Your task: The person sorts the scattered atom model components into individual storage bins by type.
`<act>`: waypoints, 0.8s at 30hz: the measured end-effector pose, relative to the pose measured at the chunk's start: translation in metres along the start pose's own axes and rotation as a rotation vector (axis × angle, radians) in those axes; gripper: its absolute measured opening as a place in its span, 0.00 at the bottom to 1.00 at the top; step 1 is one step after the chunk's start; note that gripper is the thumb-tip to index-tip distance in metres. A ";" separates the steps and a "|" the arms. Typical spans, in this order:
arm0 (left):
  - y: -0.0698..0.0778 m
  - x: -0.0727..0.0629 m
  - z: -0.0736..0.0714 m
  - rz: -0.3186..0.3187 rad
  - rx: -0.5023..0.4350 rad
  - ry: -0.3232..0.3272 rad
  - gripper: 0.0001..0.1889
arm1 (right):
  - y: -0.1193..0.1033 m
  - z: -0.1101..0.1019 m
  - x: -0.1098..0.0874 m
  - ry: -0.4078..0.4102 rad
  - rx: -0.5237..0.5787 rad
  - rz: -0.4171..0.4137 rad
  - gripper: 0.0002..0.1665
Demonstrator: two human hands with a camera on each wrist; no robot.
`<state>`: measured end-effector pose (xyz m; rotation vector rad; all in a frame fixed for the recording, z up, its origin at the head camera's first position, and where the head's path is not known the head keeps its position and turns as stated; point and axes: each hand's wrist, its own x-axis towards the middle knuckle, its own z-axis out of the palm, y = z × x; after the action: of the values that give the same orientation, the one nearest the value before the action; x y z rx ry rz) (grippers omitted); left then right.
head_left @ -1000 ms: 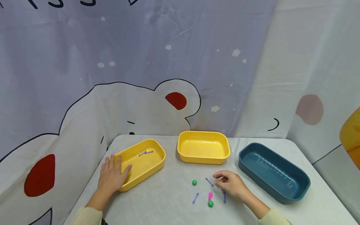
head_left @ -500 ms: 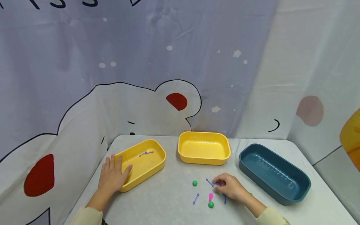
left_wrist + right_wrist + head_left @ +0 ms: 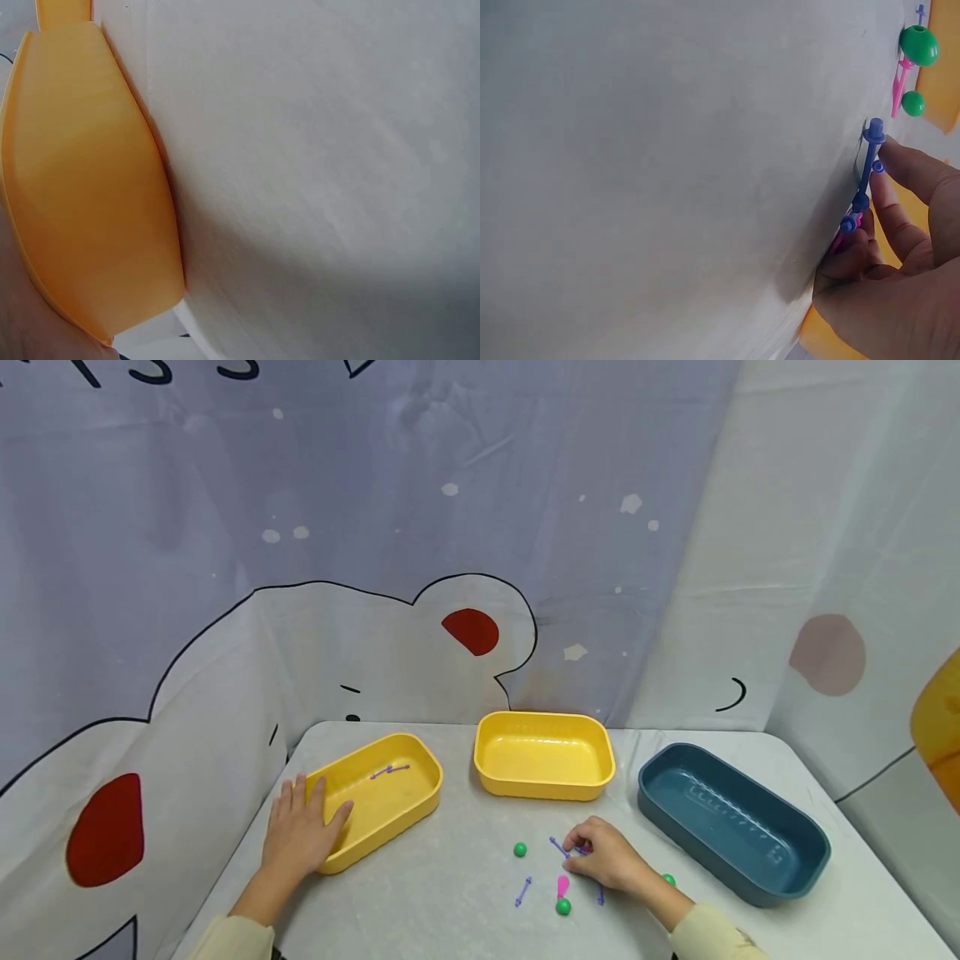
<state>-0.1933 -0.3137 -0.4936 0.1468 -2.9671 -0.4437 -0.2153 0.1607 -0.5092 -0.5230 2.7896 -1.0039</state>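
My left hand (image 3: 300, 827) rests on the near-left edge of a yellow tray (image 3: 352, 852), its fingers spread along the rim. Two thin purple sticks (image 3: 389, 771) lie inside that tray. My right hand (image 3: 603, 853) is low over the table, thumb and index finger bent and apart, the tips right beside a purple stick (image 3: 556, 843). Within the bend of these fingers show another purple stick and something pink (image 3: 847, 234), partly hidden. A further purple stick (image 3: 868, 161) lies by the thumb. Nearby are a pink piece (image 3: 563, 885), green balls (image 3: 563, 907) and a purple stick (image 3: 523, 892).
A second yellow tray (image 3: 544, 789) stands at the back middle of the table. At the right is a dark blue tray (image 3: 735, 818), with a green ball (image 3: 669, 879) close to its near side, partly behind my right wrist. A printed cloth (image 3: 375, 643) hangs behind the table.
My right hand has come lower and slightly left, and its index finger and thumb have bent round the spot beside the purple stick. The green ball by my wrist has come into sight.
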 end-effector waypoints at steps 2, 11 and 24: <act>0.000 0.000 0.000 0.000 0.000 0.001 0.47 | -0.001 0.001 0.002 0.006 -0.004 0.015 0.11; 0.000 0.000 0.000 -0.013 -0.006 -0.007 0.47 | -0.007 0.002 0.006 0.030 0.008 0.086 0.10; -0.001 0.000 0.001 -0.009 -0.001 0.007 0.46 | -0.033 -0.010 0.008 0.081 0.186 0.090 0.04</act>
<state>-0.1938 -0.3142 -0.4949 0.1615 -2.9600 -0.4455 -0.2162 0.1405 -0.4804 -0.3370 2.7219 -1.2740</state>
